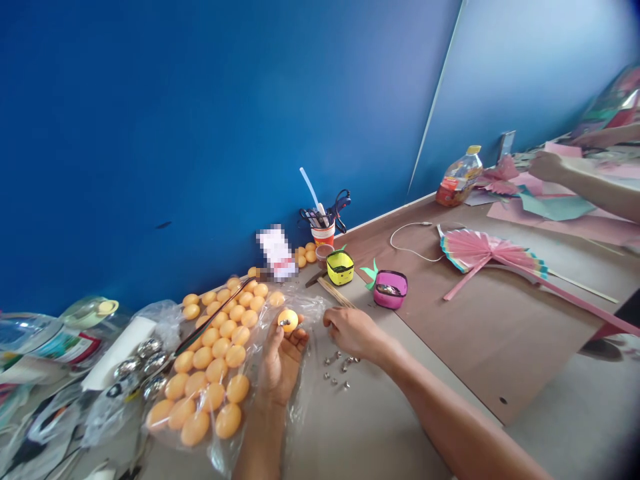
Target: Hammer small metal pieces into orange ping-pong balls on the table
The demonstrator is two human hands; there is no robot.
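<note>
My left hand [280, 357] is raised, palm towards me, and its fingertips pinch one orange ball [288, 321] that has a small metal piece stuck in its front. A little to the right, my right hand [353, 331] rests on the table with its fingers curled downward; whether it holds anything is hidden. Several small metal pieces [337, 372] lie on the table just below it. A heap of orange balls [215, 353] lies on clear plastic to the left of my left hand.
A yellow cup [340, 268] and a pink cup [390, 289] stand beyond my hands, with a paper cup of pens and scissors [323, 225] by the blue wall. A pink paper fan [483, 253] lies on brown board. Another person's hand [547, 165] works at far right.
</note>
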